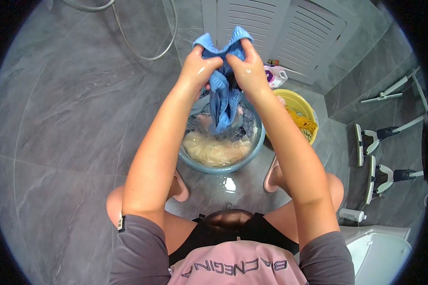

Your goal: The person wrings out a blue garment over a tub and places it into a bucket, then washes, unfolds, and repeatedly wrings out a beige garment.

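A wet blue garment [222, 102] hangs from both my hands over a blue basin [222, 169]. My left hand [198, 66] is closed on one side of its top edge, thumb pointing inward. My right hand [248, 71] pinches the other side, so the top spreads between them. The lower end of the cloth hangs down to the laundry in the basin; I cannot tell whether it touches. In the basin, a cream-coloured cloth [214, 148] lies in water at the near side, with dark blue patterned cloth [246, 124] around it.
Right of the basin stands a yellow tub [297, 98] holding yellow cloth [300, 119]. A white and purple package [275, 75] sits behind it. Two flat mops [383, 178] lean at the right, near a white bottle [352, 215]. A shower hose [152, 58] hangs at the far left; louvred doors [271, 38] stand behind.
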`<state>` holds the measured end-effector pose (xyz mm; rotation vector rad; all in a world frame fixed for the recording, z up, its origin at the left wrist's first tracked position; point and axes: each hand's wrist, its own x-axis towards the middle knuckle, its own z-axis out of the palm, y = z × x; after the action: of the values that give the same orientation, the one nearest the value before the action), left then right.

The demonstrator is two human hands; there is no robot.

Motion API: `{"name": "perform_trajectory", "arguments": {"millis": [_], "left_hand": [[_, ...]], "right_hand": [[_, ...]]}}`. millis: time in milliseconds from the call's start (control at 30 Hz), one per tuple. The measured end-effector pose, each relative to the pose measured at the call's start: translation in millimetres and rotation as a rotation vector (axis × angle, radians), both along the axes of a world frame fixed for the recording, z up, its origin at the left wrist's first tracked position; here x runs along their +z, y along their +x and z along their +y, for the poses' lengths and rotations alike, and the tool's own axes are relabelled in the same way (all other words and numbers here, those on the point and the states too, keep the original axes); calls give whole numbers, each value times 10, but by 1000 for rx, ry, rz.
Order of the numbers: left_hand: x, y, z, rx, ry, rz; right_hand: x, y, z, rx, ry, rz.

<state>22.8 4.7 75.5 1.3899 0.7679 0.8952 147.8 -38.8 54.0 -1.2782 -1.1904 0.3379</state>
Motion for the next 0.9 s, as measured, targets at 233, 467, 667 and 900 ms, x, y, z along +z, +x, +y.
{"name": "perform_trajectory", "arguments": {"millis": [233,467,667,900], "left_hand": [[-1469,-215,164,10,26,654],[-3475,-332,6,-181,117,1280],[-4098,-34,11,-232,-50,1361],[-4968,-4,251,-398,-206,1418]], "right_hand": [[-1425,113,-146,-161,-614,-359],[-3022,65,-377,51,-1162,-625],[-3974,237,-387,82,-1336,-553],[-4957,356,-224,104,-1585,-326]]}}
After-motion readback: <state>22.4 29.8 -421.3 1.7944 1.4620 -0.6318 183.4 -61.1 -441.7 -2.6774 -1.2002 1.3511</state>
